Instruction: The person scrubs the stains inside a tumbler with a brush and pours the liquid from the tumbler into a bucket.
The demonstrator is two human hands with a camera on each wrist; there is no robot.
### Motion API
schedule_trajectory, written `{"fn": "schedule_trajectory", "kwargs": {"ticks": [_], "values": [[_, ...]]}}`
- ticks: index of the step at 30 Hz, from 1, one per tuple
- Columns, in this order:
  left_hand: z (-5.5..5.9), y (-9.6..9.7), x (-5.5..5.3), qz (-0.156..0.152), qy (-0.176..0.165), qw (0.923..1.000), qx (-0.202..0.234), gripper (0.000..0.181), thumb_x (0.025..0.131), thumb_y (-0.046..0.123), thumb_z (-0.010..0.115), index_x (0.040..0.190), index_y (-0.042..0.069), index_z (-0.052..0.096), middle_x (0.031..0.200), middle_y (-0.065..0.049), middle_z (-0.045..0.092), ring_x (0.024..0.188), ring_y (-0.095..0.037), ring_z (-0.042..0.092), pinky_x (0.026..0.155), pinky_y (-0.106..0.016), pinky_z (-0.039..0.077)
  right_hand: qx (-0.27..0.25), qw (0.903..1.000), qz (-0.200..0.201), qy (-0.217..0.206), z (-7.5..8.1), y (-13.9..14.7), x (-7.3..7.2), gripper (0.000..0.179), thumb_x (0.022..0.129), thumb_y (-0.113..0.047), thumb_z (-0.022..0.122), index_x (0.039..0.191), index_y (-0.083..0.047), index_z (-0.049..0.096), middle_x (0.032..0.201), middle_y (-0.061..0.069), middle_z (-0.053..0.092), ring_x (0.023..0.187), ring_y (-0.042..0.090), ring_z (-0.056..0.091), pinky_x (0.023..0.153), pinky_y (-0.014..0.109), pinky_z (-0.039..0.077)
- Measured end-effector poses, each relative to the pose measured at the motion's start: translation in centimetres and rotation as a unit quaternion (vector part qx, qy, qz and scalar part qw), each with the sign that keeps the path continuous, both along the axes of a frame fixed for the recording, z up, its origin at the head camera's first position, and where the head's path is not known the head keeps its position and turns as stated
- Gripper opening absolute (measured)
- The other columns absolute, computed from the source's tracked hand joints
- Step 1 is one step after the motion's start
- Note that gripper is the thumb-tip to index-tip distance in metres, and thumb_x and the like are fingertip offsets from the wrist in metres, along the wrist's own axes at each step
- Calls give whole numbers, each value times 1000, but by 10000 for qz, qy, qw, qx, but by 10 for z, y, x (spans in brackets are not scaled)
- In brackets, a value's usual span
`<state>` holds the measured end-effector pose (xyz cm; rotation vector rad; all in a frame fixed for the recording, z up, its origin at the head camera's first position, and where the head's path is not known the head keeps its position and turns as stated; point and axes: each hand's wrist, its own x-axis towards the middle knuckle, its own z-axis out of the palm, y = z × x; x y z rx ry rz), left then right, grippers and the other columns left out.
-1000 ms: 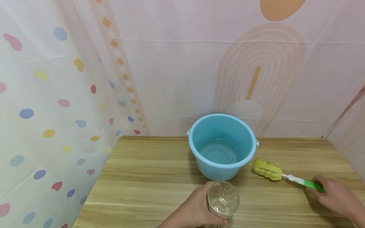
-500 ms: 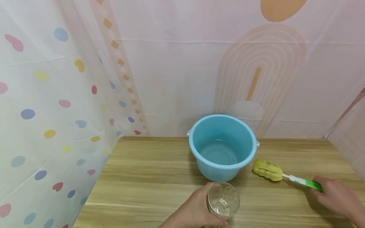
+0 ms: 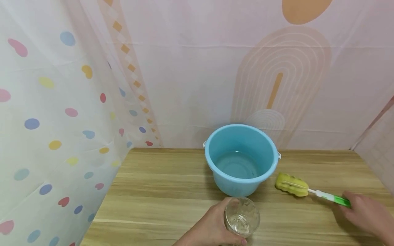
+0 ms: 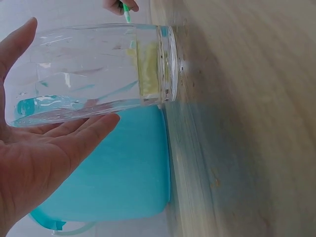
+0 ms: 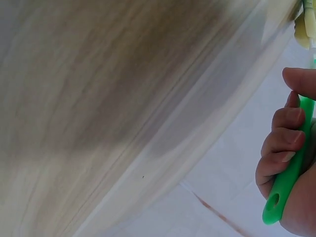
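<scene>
Bench (image 3: 147,191): wood-grained, its back edge meeting a pale patterned cloth (image 3: 191,92); its front edge is out of view.
Glass (image 3: 243,222): clear and upright, on the front-edge side of the blue bucket (image 3: 237,187); its base seems to rest on the bench.
Left grip (image 3: 213,223): spread about as wide as the glass, thumb on one side and fingers on the other, holding it by its walls.
Brush (image 3: 324,195): right of the bucket, slanting toward the bench's right edge; whether its yellow sponge head (image 3: 291,185) touches the bench is hard to tell.
Right grip (image 3: 366,212): fingers curled closely round the green handle (image 5: 291,180), near its end.
Bucket: near the middle of the back edge, with what looks like shallow water (image 3: 235,165) inside.
Glass risk: its smooth walls could slip, since the left fingers lie rather straight along them; a sideways bump could tip it.
Brush risk: held so far back, the sponge head could swing wide and strike the glass or bucket.
Bucket risk: a hard knock could slosh the water out, and a wet bench might let the glass skid.
</scene>
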<state>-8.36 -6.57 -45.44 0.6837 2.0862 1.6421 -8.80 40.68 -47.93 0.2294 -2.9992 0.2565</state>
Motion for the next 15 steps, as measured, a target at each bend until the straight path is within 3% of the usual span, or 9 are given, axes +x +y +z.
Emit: {"fn": "schedule_trajectory", "kwargs": {"ticks": [5,15], "values": [[-1,0,1,11,-121,9999,-18,84,72,25,99,143,23,54,136,6,61,124,-12,58,105,-29,47,-78,9995,-212,-198,4,5,1,18,88,-7,74,83,-7,57,62,-3,38,55,17,38,50,32,31],[-2,-2,1,-8,11,10000,33,84,72,25,99,143,25,54,137,5,62,124,-12,59,106,-29,47,-181,9979,-263,570,12,7,2,21,82,0,69,76,-9,51,58,-4,37,51,17,35,48,32,29]]}}
